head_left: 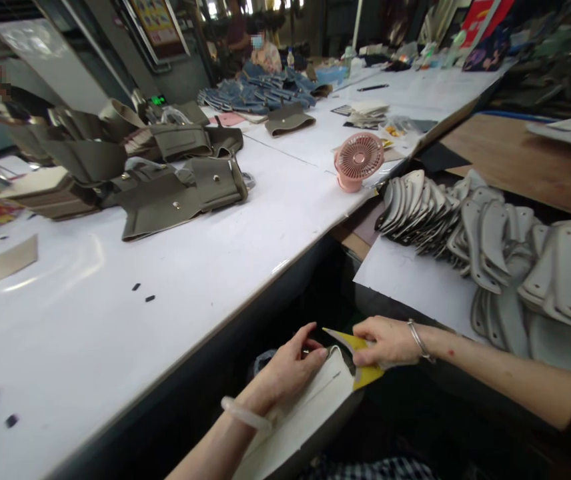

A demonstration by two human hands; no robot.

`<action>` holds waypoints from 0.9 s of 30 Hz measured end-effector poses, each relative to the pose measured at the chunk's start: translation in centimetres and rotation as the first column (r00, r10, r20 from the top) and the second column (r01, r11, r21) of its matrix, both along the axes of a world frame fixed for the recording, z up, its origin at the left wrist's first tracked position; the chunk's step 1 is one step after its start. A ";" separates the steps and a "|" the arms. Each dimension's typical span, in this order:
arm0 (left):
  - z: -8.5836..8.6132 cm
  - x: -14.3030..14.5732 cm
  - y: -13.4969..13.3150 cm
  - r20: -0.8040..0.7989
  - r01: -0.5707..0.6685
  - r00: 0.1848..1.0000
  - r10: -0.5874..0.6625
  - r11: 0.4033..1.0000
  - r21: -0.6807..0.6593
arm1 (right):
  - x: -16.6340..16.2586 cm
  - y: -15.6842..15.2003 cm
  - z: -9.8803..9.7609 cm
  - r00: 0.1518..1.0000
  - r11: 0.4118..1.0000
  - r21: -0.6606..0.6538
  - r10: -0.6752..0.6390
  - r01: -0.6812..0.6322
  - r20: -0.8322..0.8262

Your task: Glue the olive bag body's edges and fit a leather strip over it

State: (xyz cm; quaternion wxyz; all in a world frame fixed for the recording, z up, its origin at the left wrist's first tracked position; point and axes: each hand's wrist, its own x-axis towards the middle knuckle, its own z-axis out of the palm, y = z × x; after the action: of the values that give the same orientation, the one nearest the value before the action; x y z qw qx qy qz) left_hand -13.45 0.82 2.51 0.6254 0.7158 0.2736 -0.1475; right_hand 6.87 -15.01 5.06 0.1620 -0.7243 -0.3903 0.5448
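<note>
Low in front of me, a cream-coloured panel [310, 410] with a grey-olive edge slants up from my lap. My left hand [293, 367] holds it near its upper end, thumb on the cream face and fingers bent over the far side. My right hand [385, 341] pinches a flat yellow piece [369, 377] with a pointed tip, at the panel's upper right edge. The exact kind of this yellow piece is unclear. A bit of clear plastic [264, 360] shows behind my left wrist.
A white table [205, 267] spans the left, bearing olive bag pieces [185, 193] and a pink fan [359, 160] near its edge. Grey curved panels [485, 233] are piled at right. Jeans [260, 90] lie farther back, near a masked person [265, 57].
</note>
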 end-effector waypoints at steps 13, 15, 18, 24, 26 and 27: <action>1.7 0.0 -0.1 0.064 0.046 0.996 -0.057 0.986 0.163 | -0.6 5.9 -0.3 0.533 0.676 0.236 0.271 -0.698 0.801; 2.1 0.0 -0.2 0.095 0.069 0.992 -0.087 0.980 0.184 | -0.7 6.0 -0.6 0.538 0.669 0.239 0.281 -0.704 0.795; 2.7 0.1 -0.2 0.096 0.097 0.988 -0.121 0.970 0.225 | -0.8 6.0 -0.8 0.532 0.658 0.241 0.285 -0.714 0.797; 3.1 0.0 -0.5 0.058 0.146 0.983 -0.173 0.937 0.317 | -1.7 5.7 -0.4 0.474 0.660 0.169 0.314 -0.732 0.823; 3.0 -0.1 -0.6 0.070 0.152 0.980 -0.186 0.927 0.343 | -1.9 5.5 -0.3 0.463 0.677 0.133 0.333 -0.724 0.822; 2.9 -0.1 -0.7 0.077 0.152 0.979 -0.191 0.923 0.354 | -2.1 5.4 -0.2 0.463 0.687 0.121 0.338 -0.717 0.819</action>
State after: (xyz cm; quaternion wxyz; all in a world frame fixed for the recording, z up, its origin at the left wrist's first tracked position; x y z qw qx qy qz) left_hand -13.56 0.13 5.38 0.4886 0.8427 0.1967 -0.1115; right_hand 4.80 -9.64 4.86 -0.0322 -0.6554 -0.7459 0.1147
